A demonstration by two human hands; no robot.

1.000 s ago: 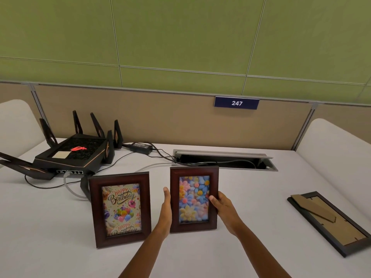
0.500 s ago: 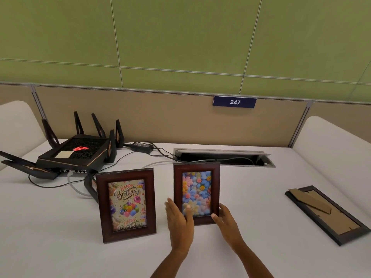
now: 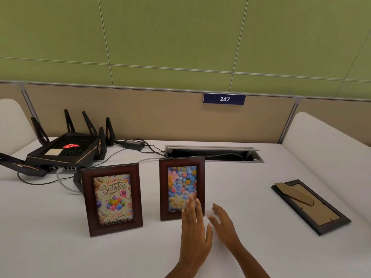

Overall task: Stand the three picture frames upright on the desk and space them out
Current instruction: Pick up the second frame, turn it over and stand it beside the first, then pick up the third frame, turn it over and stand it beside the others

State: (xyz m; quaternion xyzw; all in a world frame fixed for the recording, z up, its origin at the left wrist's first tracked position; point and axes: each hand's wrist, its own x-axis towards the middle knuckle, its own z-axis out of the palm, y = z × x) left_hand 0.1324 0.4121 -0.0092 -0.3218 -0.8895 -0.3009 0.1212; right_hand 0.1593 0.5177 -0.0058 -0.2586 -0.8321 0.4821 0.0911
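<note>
Two dark wood frames stand upright on the white desk (image 3: 60, 247). The birthday frame (image 3: 111, 199) is on the left; the flower frame (image 3: 181, 187) stands just to its right. A third, black frame (image 3: 310, 206) lies face down at the far right, its cardboard back and stand showing. My left hand (image 3: 195, 233) is open, fingers spread, in front of the flower frame's lower right corner and covering part of it. My right hand (image 3: 223, 223) is open just right of that frame, off it, holding nothing.
A black router (image 3: 64, 151) with several antennas sits at the back left, its cables (image 3: 66, 185) trailing behind the birthday frame. An open cable slot (image 3: 212, 154) runs along the back of the desk. White side panels (image 3: 325, 145) flank the desk.
Both hands have let go of the flower frame and drawn back to the right; the frame now stands on its own. The view has shifted slightly.
</note>
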